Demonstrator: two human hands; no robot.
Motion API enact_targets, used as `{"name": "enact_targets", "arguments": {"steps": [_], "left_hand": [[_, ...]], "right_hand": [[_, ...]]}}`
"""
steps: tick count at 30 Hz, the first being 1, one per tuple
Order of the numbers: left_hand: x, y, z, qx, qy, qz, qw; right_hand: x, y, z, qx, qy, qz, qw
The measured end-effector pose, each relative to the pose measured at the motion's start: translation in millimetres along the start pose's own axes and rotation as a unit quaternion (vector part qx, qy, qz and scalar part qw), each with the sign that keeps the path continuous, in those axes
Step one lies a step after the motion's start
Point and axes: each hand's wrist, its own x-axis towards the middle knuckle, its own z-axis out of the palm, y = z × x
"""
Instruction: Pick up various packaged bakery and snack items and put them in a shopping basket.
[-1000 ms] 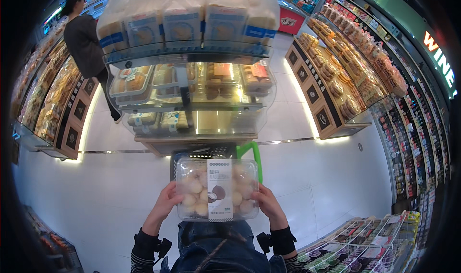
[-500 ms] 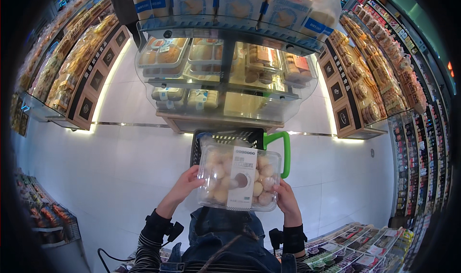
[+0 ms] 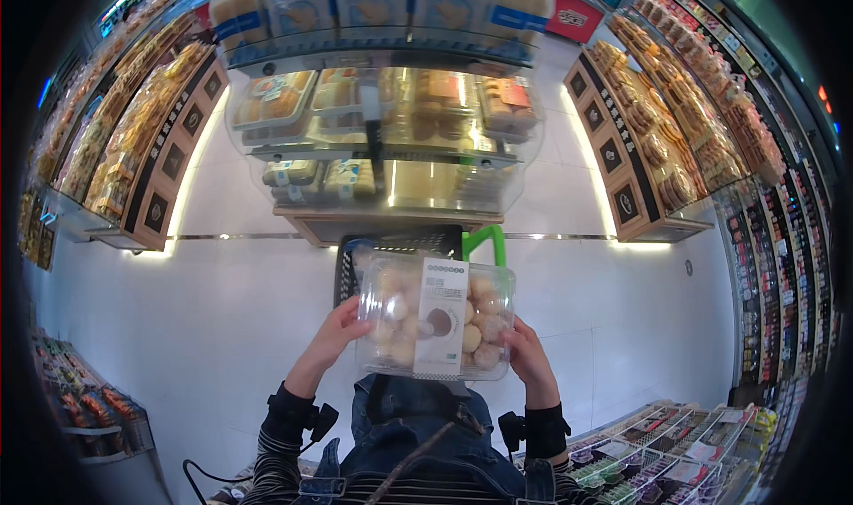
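Observation:
A clear plastic box of small round cakes [image 3: 485,332], wrapped by a white paper band, is held between my two hands in front of my body. My left hand [image 3: 339,329] grips its left edge, with the thumb over the side. On the opposite edge my right hand [image 3: 528,352] holds on, fingers partly hidden behind the box. Just beyond and partly covered by the box is a black shopping basket [image 3: 404,238] with a green handle [image 3: 487,238]. What supports the basket is hidden.
Ahead stands a tiered display shelf [image 3: 391,207] with packaged breads and bagged loaves [image 3: 373,7] on top. Low wooden bakery counters flank it, left [image 3: 164,167] and right [image 3: 622,167]. A wire rack of packets [image 3: 657,443] is close at my right, and another shelf [image 3: 93,407] at my lower left.
The view has shifted, so the display shelf appears further left. The box and basket also sit slightly more to the left, and both hands keep their hold on the box.

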Motion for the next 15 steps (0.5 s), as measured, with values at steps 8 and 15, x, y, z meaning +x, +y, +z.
{"name": "enact_targets", "arguments": {"steps": [8,15], "left_hand": [[30,-41,125,0.016,-0.044,-0.022,0.999],[72,-81,234,0.048,-0.118,-0.055,0.990]], "right_hand": [[-79,-7,-117,0.019,0.063,-0.020,0.998],[-167,-13,-208,0.066,0.145,-0.051,0.986]]}}
